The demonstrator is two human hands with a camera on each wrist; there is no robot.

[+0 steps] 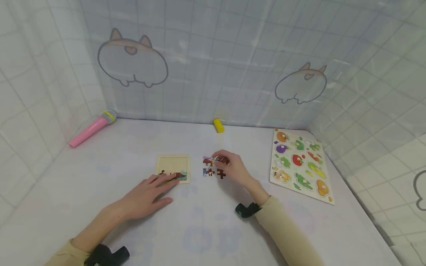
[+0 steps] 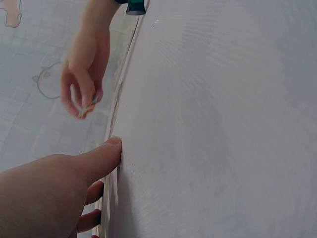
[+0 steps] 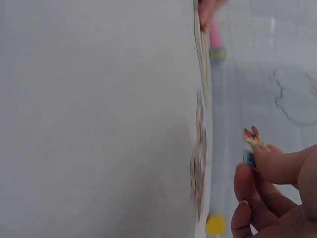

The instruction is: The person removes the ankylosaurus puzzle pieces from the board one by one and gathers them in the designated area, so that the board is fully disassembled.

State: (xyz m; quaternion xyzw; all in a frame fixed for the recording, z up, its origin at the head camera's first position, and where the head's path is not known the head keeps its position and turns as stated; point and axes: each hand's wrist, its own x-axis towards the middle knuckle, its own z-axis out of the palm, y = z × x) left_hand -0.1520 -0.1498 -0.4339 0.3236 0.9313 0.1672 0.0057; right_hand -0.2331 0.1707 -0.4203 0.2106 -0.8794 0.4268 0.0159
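Note:
A small square wooden puzzle tray [image 1: 173, 164] lies left of centre, with printed pieces [image 1: 181, 175] fitted along its near side. My left hand [image 1: 143, 197] rests across that side, its extended fingers on the pieces and its thumb spread on the table. To the right, my right hand [image 1: 234, 169] pinches a jigsaw piece [image 3: 251, 135] between thumb and fingers. In the right wrist view the piece is raised above the table, showing an orange and brown print. Beneath this hand, several loose jigsaw pieces [image 1: 208, 172] lie on the table, some partly covered by it.
A large board of vegetable shapes [image 1: 289, 171] lies at the right. Near the back wall lies a yellow block [image 1: 218, 125]. A pink toy microphone [image 1: 90, 130] lies at the back left. Tiled-pattern walls [image 1: 216, 62] enclose the white table [image 1: 193, 218] at the back and sides.

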